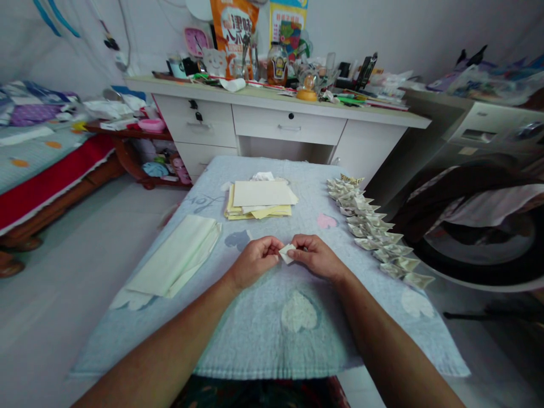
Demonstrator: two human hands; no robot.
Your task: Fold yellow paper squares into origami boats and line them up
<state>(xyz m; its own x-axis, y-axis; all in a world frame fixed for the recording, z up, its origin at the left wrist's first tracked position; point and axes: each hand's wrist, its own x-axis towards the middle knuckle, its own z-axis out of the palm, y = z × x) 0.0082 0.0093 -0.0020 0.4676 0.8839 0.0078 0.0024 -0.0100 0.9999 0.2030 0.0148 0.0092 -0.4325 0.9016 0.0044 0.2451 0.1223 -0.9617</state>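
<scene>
Between my two hands, over the middle of the cloth-covered table [250, 340], is a small folded piece of paper [286, 254]. My left hand [257, 260] pinches its left edge with thumb and fingertips. On the other side my right hand [317, 256] grips it, thumb on top and fingers curled. Beyond my hands lies a stack of cream and yellow paper sheets [263, 195]. To the left rests a folded pale green sheet [174, 255], which looks like paper or cloth. Along the right edge stand several rows of folded paper boats [374, 226].
A white desk [272, 102] crowded with jars, packets and a pink clock [196, 41] stands behind the table. On the right is a washing machine [476, 221] with dark cloth hanging from its door. A bed [46, 153] and a low wooden shelf [127, 133] are at the left.
</scene>
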